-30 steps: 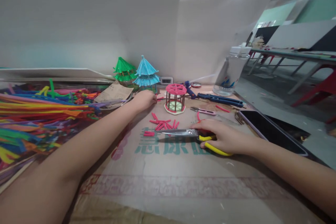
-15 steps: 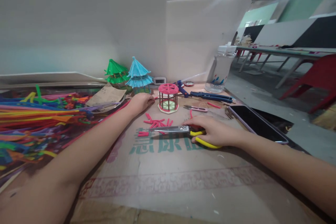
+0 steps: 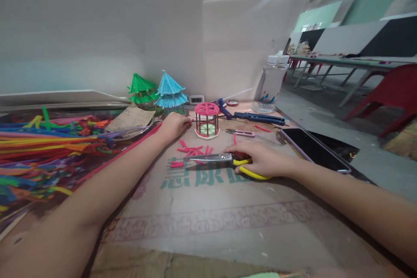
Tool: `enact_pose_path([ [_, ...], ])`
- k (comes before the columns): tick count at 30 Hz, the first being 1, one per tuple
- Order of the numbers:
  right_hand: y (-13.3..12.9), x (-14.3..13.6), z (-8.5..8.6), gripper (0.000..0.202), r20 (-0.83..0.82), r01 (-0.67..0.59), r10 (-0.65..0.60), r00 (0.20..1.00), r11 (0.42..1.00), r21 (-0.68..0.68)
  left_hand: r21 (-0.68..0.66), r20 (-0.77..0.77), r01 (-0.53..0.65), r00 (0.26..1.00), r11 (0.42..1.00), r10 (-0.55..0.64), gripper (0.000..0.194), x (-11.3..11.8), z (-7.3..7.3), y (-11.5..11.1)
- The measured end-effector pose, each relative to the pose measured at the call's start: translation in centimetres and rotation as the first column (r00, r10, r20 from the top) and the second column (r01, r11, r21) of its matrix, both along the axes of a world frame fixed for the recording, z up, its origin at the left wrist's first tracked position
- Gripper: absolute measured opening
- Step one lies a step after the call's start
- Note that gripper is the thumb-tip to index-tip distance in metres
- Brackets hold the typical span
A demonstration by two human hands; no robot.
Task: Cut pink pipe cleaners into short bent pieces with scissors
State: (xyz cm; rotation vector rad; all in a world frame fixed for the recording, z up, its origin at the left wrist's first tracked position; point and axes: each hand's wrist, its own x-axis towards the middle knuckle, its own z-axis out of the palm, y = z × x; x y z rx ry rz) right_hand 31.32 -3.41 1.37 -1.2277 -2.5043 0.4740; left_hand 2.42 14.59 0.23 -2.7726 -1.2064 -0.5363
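Note:
My left hand [image 3: 177,125] rests left of a small round frame [image 3: 207,108] with a pink top and brown posts. Its fingers are closed, and at their tips a small pinkish bit shows, too small to make out. Yellow-handled scissors [image 3: 213,157] are in my right hand [image 3: 249,156], blades pointing left and closed. Short pink pieces [image 3: 192,151] lie behind and beyond the blades, and two more [image 3: 176,164] sit by the scissor tip. Small pink-handled snips [image 3: 244,134] lie behind my right hand.
Colourful strips [image 3: 48,143] fill the left side. Green [image 3: 142,87] and blue [image 3: 170,89] roofed models stand at the back. A glue gun [image 3: 224,109], blue tool [image 3: 259,118], bottle [image 3: 270,82] and phone [image 3: 314,150] are towards the right.
The view has shifted slightly. Both hands keep nearly the same places, and the scissors stay in my right hand.

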Motion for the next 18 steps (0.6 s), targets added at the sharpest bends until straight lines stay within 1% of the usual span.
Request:
enact_pose_path([
  [2,0.0,0.0,0.0,0.052,-0.006,-0.008,0.008,1.000,1.000,0.002,-0.001,0.038,-0.003,0.999,1.000,0.003,0.026,-0.2,0.4,-0.2],
  [3,-0.1,0.0,0.1,0.052,-0.007,-0.010,0.010,1.000,1.000,0.000,-0.001,0.081,-0.017,0.997,1.000,0.017,0.027,-0.2,0.9,-0.5],
  [4,-0.1,0.0,0.0,0.051,-0.007,-0.011,0.011,1.000,1.000,-0.003,-0.001,0.130,-0.030,0.991,1.000,0.029,0.030,-0.3,1.7,-1.0],
  [5,-0.1,0.0,0.0,0.051,-0.006,-0.011,0.011,1.000,1.000,-0.007,0.004,0.212,-0.062,0.976,0.998,0.060,0.033,-0.3,2.7,-1.7],
  [6,0.0,0.0,0.0,0.051,-0.007,-0.012,0.012,1.000,1.000,-0.009,-0.045,0.411,-0.115,0.903,0.992,0.123,0.033,-0.1,4.0,-2.9],
  [7,0.0,0.0,0.0,0.051,-0.010,-0.015,0.015,1.000,1.000,-0.011,-0.107,0.561,-0.108,0.814,0.988,0.150,0.034,0.1,5.4,-4.5],
  [8,0.0,0.0,0.0,0.051,-0.012,-0.018,0.017,1.000,1.000,-0.011,-0.167,0.658,-0.036,0.740,0.985,0.139,0.036,0.4,6.8,-6.4],
  [9,-0.1,0.0,0.0,0.050,-0.011,-0.020,0.020,1.000,1.000,-0.011,-0.208,0.713,0.066,0.693,0.976,0.105,0.037,0.7,8.3,-8.7],
  [10,-0.1,0.0,0.0,0.049,-0.008,-0.018,0.018,1.000,1.000,-0.007,-0.235,0.731,0.178,0.680,0.956,0.053,0.037,1.1,9.6,-11.1],
  [11,-0.1,0.0,0.1,0.048,-0.002,-0.014,0.014,1.000,1.000,-0.004,-0.249,0.723,0.278,0.691,0.928,-0.013,0.035,1.4,10.7,-13.6],
  [12,-0.2,-0.1,0.1,0.047,0.003,-0.007,0.007,1.000,1.000,-0.001,-0.266,0.688,0.370,0.720,0.890,-0.094,0.032,1.6,11.6,-15.9],
  [13,-0.2,-0.1,0.1,0.047,0.008,-0.003,0.003,1.000,1.000,-0.001,-0.300,0.617,0.454,0.763,0.839,-0.192,0.032,1.8,12.2,-17.8],
  [14,-0.2,-0.1,0.1,0.047,0.012,-0.002,0.002,1.000,1.000,-0.001,-0.324,0.528,0.497,0.801,0.805,-0.283,0.033,1.8,12.6,-19.3],
  [15,-0.2,-0.2,0.1,0.047,0.014,-0.004,0.004,1.000,1.000,-0.003,-0.281,0.508,0.505,0.799,0.816,-0.320,0.030,1.7,12.8,-20.2],
  [16,-0.2,-0.2,0.1,0.047,0.016,-0.006,0.006,1.000,1.000,-0.003,-0.251,0.484,0.484,0.813,0.838,-0.324,0.028,1.5,12.9,-20.5],
  [18,-0.3,-0.2,0.1,0.046,0.016,-0.006,0.006,1.000,1.000,0.009,-0.209,0.426,0.378,0.865,0.902,-0.264,0.028,0.6,12.7,-19.9],
])
